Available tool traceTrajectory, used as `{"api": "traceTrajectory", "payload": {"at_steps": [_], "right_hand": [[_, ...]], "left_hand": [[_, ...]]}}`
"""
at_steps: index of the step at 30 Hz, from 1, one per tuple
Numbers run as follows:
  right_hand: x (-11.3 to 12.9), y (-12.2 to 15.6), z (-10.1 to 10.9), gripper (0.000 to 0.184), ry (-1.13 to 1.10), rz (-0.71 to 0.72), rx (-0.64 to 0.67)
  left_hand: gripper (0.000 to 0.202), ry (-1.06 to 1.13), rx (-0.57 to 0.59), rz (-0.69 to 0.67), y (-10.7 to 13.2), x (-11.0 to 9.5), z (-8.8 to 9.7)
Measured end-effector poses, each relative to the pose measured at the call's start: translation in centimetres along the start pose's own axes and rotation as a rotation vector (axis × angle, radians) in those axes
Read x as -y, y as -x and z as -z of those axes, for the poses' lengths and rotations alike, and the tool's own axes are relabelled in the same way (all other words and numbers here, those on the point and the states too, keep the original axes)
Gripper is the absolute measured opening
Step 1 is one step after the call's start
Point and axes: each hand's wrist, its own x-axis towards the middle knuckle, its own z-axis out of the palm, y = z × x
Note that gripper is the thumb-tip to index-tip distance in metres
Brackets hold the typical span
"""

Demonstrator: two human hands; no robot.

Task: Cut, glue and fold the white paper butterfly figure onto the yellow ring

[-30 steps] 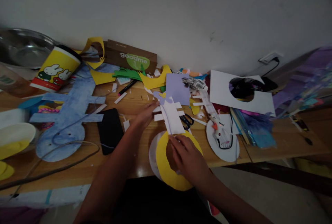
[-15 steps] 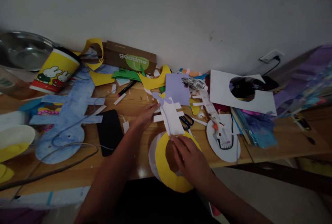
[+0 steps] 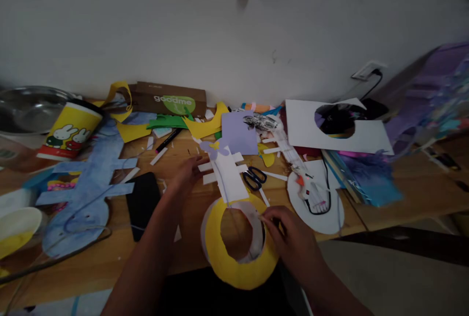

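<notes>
A white paper strip [image 3: 230, 179] with narrow side tabs lies above a yellow paper ring [image 3: 222, 257] that has a pale layer beneath. On the strip's far end sits a purple paper butterfly [image 3: 205, 147] with a small yellow one on it. A thin cord runs along the strip toward the ring. My left hand [image 3: 188, 174] is beside the left tabs, fingers loosely apart, holding nothing that I can see. My right hand [image 3: 291, 235] pinches at the ring's right inner edge; what lies between the fingertips is too small to make out. Dark-handled scissors [image 3: 254, 178] lie right of the strip.
A black phone [image 3: 143, 203] and a blue-painted paper cutout [image 3: 82, 208] lie on the left. Behind them stand a yellow cup [image 3: 71, 130] and a brown box [image 3: 170, 98]. To the right are a glue gun [image 3: 308, 191] and a white board with a hole [image 3: 300, 128].
My right hand has moved from the strip's lower end to the ring's right inner edge. My left hand has drawn back from the butterfly, down beside the tabs. The view has shifted.
</notes>
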Motion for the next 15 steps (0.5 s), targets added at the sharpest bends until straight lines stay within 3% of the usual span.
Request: {"api": "traceTrajectory", "payload": {"at_steps": [3, 7, 9, 10, 13, 15], "right_hand": [[-1.7, 0.8, 0.1, 0.012, -0.08, -0.021, 0.002], [-4.4, 1.4, -1.1, 0.021, -0.098, -0.105, -0.062], [-5.6, 1.2, -1.8, 0.032, -0.118, -0.175, -0.052], [-6.0, 1.0, -2.1, 0.034, -0.149, -0.202, -0.014], [-6.4, 0.6, -2.9, 0.033, -0.289, -0.234, 0.119], [-5.9, 0.6, -3.6, 0.035, -0.355, -0.244, 0.133]], "left_hand": [[0.028, 0.002, -0.133, -0.132, 3.1, -1.7, 0.8], [0.044, -0.076, -0.228, -0.38, 7.1, -3.1, 2.0], [0.045, -0.175, -0.349, -0.272, 8.3, -2.2, 2.1], [0.047, -0.209, -0.358, -0.131, 8.8, -1.3, 1.9], [0.056, -0.265, -0.172, 0.159, 10.0, 1.6, 1.1], [0.053, -0.354, -0.186, 0.225, 10.8, 2.8, 0.5]]}}
